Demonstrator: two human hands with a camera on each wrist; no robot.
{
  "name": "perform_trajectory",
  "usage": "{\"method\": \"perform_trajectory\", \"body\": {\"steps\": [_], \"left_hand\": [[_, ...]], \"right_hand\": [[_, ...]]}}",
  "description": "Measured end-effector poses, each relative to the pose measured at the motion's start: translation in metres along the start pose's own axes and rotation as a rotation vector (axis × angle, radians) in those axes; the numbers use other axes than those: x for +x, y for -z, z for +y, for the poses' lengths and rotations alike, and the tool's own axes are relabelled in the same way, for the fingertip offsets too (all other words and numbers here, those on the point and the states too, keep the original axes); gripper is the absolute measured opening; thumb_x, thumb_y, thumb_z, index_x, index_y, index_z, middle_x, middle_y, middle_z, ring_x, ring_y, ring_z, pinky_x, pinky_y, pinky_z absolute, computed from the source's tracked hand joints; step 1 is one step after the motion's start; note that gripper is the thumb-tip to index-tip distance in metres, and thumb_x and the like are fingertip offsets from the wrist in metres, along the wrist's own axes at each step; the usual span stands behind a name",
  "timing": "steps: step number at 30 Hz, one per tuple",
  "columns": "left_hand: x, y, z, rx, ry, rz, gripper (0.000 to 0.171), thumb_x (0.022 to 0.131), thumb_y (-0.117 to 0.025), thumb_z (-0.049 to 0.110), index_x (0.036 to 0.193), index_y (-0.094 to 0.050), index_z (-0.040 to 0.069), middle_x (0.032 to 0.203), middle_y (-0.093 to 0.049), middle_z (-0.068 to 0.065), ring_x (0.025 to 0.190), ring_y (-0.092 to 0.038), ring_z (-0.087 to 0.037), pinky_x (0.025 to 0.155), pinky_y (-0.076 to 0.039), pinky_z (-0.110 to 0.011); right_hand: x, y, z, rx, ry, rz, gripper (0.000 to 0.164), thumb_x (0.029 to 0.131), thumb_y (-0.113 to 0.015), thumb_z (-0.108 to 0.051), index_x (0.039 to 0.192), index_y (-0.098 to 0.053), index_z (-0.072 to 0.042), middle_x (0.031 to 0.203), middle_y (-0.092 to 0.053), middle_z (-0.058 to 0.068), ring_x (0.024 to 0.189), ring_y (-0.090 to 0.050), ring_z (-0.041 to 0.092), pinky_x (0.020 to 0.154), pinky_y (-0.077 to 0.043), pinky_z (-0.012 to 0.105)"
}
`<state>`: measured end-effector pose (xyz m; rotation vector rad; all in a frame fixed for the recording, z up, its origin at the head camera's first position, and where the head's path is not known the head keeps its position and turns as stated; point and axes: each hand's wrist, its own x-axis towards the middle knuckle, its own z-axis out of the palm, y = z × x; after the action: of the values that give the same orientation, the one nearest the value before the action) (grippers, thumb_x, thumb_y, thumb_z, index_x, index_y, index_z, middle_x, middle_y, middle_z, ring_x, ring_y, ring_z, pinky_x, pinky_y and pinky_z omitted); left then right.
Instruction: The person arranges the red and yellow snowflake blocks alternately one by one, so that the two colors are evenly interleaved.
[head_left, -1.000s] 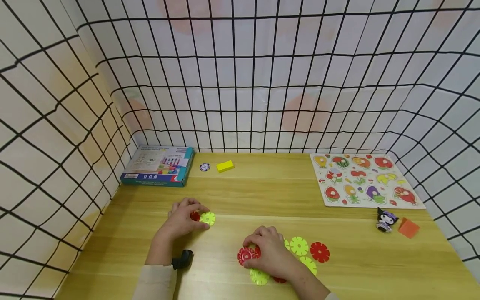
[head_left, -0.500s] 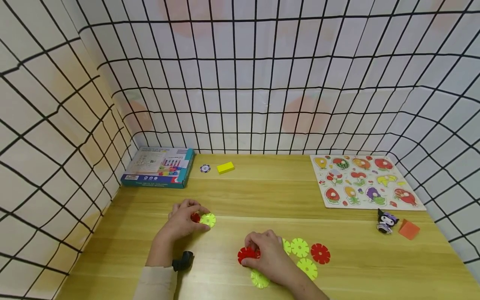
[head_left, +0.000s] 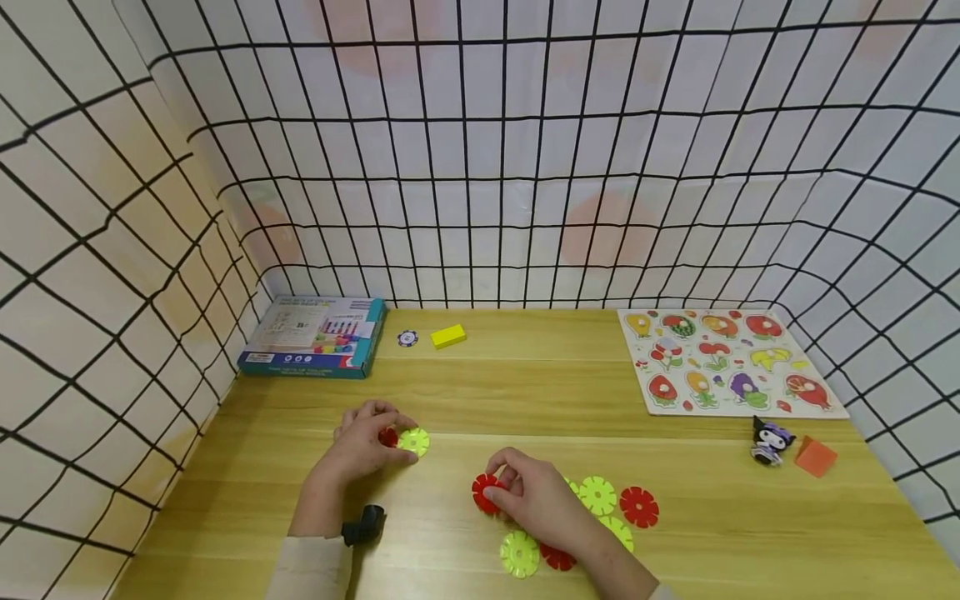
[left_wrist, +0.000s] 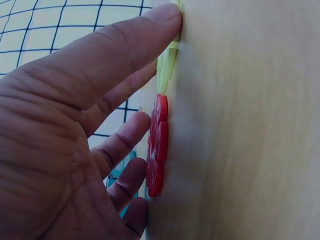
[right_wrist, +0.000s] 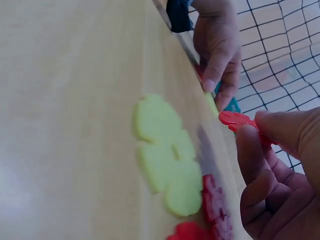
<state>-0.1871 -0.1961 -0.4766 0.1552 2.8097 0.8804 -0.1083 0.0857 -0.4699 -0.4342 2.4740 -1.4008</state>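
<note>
My left hand (head_left: 367, 437) rests at the table, its thumb and index finger holding a yellow notched interlocking disc (head_left: 414, 442) at opposite edges. Beneath its palm lie red discs (left_wrist: 158, 147), flat in a line with the yellow one. My right hand (head_left: 542, 500) pinches a red interlocking disc (head_left: 486, 493) between thumb and fingertips, above the tabletop. In the right wrist view this red disc (right_wrist: 237, 120) appears nearly edge-on. Around the right hand lie loose discs: a yellow one (head_left: 520, 555), a red one (head_left: 558, 557) partly hidden by the wrist, and others to its right.
A boxed toy set (head_left: 311, 337) stands back left, near a poker chip (head_left: 407, 338) and a yellow block (head_left: 448, 337). Back right lies a fruit puzzle board (head_left: 727, 362), with a small figurine (head_left: 770, 442) and orange paper square (head_left: 815, 457) before it. Gridded walls enclose the table.
My right hand has raised a red disc off the table, slightly away from me, uncovering more of the discs beneath. The left hand has stayed in place with the yellow disc.
</note>
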Motion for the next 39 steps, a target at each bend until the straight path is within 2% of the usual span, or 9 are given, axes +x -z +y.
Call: {"method": "perform_trajectory", "body": {"steps": [7,13,17,22,27,39], "left_hand": [[0.001,0.0,0.0,0.003,0.017,0.0,0.04,0.062,-0.082,0.044,0.097,-0.065,0.044,0.124,-0.042,0.004,0.115,-0.025,-0.026,0.088,-0.031,-0.053],[0.001,0.001,0.0,0.003,0.031,-0.006,0.04,0.061,-0.083,0.045,0.097,-0.065,0.044,0.124,-0.042,0.004,0.116,-0.025,-0.026,0.088,-0.032,-0.053],[0.002,0.0,-0.001,0.009,0.027,-0.003,0.04,0.06,-0.082,0.046,0.096,-0.065,0.045,0.123,-0.042,0.005,0.116,-0.026,-0.026,0.088,-0.032,-0.053],[0.002,0.0,-0.002,0.012,0.031,-0.003,0.041,0.059,-0.083,0.046,0.096,-0.065,0.045,0.124,-0.042,0.004,0.116,-0.025,-0.026,0.088,-0.031,-0.053],[0.001,-0.001,-0.002,0.004,0.029,-0.008,0.042,0.059,-0.083,0.047,0.097,-0.065,0.046,0.124,-0.042,0.004,0.117,-0.024,-0.026,0.088,-0.031,-0.052],[0.001,-0.001,-0.004,0.001,-0.014,0.001,0.039,0.061,-0.082,0.046,0.097,-0.066,0.042,0.12,-0.043,0.005,0.112,-0.027,-0.026,0.086,-0.028,-0.05]], "right_hand": [[0.016,0.0,-0.009,0.077,-0.011,0.023,0.021,0.087,-0.065,-0.021,0.104,-0.053,-0.023,0.08,-0.058,0.001,0.065,-0.064,0.015,0.053,-0.048,0.027],[0.032,-0.003,-0.017,0.047,0.028,0.045,0.023,0.088,-0.063,-0.018,0.107,-0.052,-0.024,0.081,-0.057,-0.002,0.068,-0.064,0.013,0.055,-0.048,0.027],[0.046,-0.006,-0.02,0.034,0.017,0.061,0.025,0.088,-0.063,-0.02,0.109,-0.052,-0.025,0.079,-0.056,-0.002,0.067,-0.064,0.013,0.053,-0.047,0.028],[0.065,-0.009,-0.014,-0.022,-0.058,0.091,0.021,0.09,-0.061,-0.02,0.109,-0.052,-0.021,0.071,-0.058,0.0,0.057,-0.059,0.015,0.047,-0.042,0.028],[0.077,-0.011,-0.007,-0.058,-0.152,0.066,0.018,0.09,-0.06,-0.021,0.106,-0.052,-0.02,0.066,-0.06,0.001,0.052,-0.055,0.017,0.046,-0.039,0.028],[0.092,-0.014,-0.016,-0.138,-0.215,0.034,0.018,0.086,-0.063,-0.024,0.099,-0.054,-0.017,0.056,-0.057,0.001,0.044,-0.054,0.017,0.041,-0.037,0.028]]}}
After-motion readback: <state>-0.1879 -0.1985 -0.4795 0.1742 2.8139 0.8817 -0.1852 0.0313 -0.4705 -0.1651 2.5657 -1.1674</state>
